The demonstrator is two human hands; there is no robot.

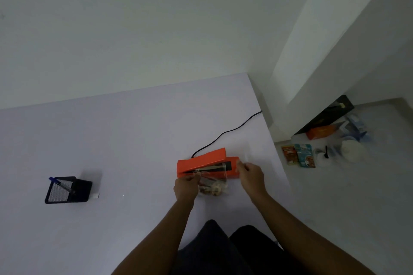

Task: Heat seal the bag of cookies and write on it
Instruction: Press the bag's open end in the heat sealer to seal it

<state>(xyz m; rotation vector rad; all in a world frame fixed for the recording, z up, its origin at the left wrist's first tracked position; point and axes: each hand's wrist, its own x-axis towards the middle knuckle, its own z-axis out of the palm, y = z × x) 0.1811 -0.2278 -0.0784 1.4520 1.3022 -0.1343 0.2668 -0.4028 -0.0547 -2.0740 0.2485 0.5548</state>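
Note:
An orange heat sealer (206, 162) sits on the white table (134, 140) with its lid raised. A clear plastic bag of cookies (213, 186) lies in front of it, its open top laid across the sealing strip. My left hand (185, 186) pinches the bag's left top corner. My right hand (250, 174) grips the bag's right top edge beside the sealer's right end. A blue pen (61, 184) stands in a black mesh holder (67, 190) far to the left.
The sealer's black cord (225, 134) runs back right off the table edge. On the floor at right lie snack packets (299, 155), an orange box (319, 133), a black box (328, 116) and white containers (353, 150). A small white object (96, 195) sits beside the holder.

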